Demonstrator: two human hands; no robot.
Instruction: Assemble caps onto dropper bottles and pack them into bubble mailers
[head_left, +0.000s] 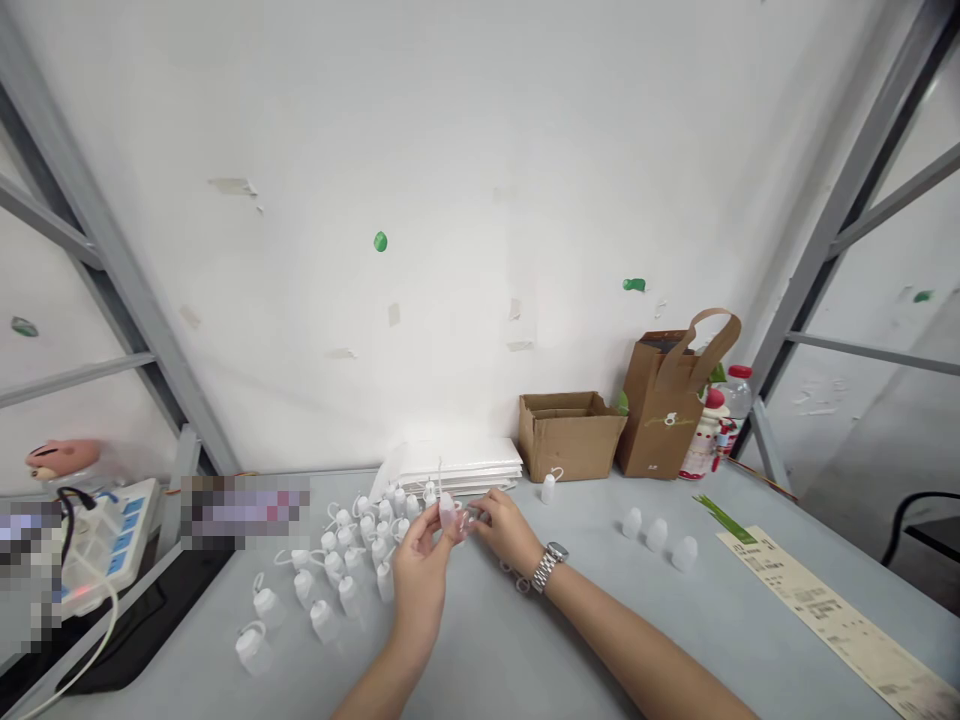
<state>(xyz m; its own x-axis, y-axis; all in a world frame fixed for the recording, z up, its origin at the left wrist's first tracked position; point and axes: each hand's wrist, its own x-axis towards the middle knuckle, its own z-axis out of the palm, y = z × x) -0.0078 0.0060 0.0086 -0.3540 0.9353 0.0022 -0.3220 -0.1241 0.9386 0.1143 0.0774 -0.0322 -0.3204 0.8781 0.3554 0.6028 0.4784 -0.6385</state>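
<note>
My left hand (pixel 420 565) holds a small translucent white bottle (pixel 448 511) upright between thumb and fingers. Right beside it, my right hand (pixel 508 532) pinches a small clear piece (pixel 472 516), whose exact shape is hard to make out. Several loose white ring straps (pixel 517 580) lie on the table, partly hidden under my right wrist. To the left stand several similar small bottles (pixel 346 592) with white loop straps at their tops. One strapped bottle (pixel 548 488) stands apart near the cardboard box. Over on the right are three small bottles (pixel 657 535) showing no straps.
White flat packages (pixel 457 465) are stacked against the wall. An open cardboard box (pixel 571 440) and a brown paper bag (pixel 654 420) stand at the back right. A paper strip (pixel 817 600) lies at right; a power strip (pixel 116 545) and black tray-like object (pixel 150 620) at left.
</note>
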